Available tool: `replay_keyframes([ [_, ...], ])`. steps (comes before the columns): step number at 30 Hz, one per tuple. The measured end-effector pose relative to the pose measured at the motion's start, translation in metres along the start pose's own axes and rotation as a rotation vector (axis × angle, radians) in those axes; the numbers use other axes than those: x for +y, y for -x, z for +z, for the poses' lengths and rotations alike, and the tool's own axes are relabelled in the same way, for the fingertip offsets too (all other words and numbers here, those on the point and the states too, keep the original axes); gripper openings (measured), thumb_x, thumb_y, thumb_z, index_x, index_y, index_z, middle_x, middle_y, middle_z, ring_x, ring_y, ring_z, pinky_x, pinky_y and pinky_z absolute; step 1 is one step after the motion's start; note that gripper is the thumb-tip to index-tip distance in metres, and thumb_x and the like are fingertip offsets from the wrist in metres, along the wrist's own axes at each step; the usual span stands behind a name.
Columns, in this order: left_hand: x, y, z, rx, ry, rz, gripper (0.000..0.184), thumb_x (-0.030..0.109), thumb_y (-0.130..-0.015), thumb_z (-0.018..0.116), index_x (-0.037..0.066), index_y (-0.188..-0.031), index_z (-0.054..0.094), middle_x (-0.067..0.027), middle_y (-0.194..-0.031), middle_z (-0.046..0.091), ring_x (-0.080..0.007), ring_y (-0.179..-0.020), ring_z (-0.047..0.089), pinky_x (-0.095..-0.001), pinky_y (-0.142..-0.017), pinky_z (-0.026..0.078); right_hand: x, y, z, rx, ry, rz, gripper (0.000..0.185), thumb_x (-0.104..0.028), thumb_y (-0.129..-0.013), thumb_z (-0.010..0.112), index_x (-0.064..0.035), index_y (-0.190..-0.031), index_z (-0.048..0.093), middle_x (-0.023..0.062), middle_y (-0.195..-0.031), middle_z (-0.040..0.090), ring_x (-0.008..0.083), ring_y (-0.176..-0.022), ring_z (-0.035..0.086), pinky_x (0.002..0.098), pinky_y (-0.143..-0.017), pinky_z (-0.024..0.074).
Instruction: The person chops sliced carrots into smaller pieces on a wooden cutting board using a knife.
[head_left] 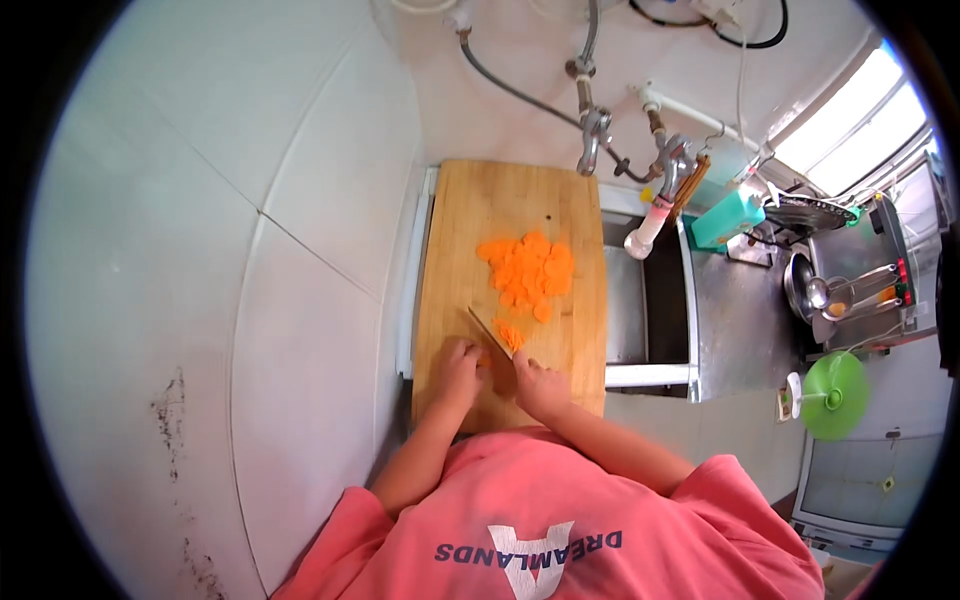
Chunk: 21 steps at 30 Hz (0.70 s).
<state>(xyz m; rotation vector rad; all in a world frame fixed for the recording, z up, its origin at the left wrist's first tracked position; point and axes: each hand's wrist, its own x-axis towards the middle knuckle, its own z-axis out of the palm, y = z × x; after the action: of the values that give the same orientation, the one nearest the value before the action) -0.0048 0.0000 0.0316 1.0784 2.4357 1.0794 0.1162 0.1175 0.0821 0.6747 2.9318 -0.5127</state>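
Note:
A wooden cutting board lies before me with a heap of orange carrot slices on its far half. My right hand is closed round the handle of a knife, whose blade points away and to the left. Thin carrot strips lie along the blade's right side. Left of the knife, my left hand presses with bent fingers on a small piece of carrot, mostly hidden under the fingertips.
A tiled wall runs close along the left. Two taps hang over the far right, one with a white spout above the sink. On the right-hand counter are a teal container and a pan; a green fan is nearer.

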Motion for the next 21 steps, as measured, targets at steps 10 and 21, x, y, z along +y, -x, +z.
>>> replay_keyframes([
  [10, 0.013, -0.006, -0.011, -0.012, -0.172, 0.052, 0.017, 0.003, -0.071, 0.064, 0.006, -0.088, 0.065, -0.0117, -0.102, 0.06, -0.0301, -0.092, 0.06, -0.0382, -0.078, 0.05, 0.007, -0.003, 0.001, -0.084, -0.097, -0.013, 0.042, -0.011, -0.071, 0.066, -0.0062, -0.105, 0.041, 0.0199, -0.09, 0.062, 0.0396, -0.077, 0.063, 0.0479, -0.066, 0.0495],
  [21, -0.009, 0.003, 0.013, 0.1, -0.011, 0.043, 0.023, -0.004, -0.072, 0.063, 0.002, -0.094, 0.06, -0.0142, -0.1, 0.058, -0.0316, -0.087, 0.061, -0.0367, -0.075, 0.051, -0.001, -0.021, 0.009, -0.1, -0.107, 0.052, 0.04, -0.012, -0.075, 0.06, -0.0039, -0.109, 0.04, 0.0217, -0.087, 0.063, 0.0411, -0.079, 0.063, 0.0496, -0.069, 0.0499],
])
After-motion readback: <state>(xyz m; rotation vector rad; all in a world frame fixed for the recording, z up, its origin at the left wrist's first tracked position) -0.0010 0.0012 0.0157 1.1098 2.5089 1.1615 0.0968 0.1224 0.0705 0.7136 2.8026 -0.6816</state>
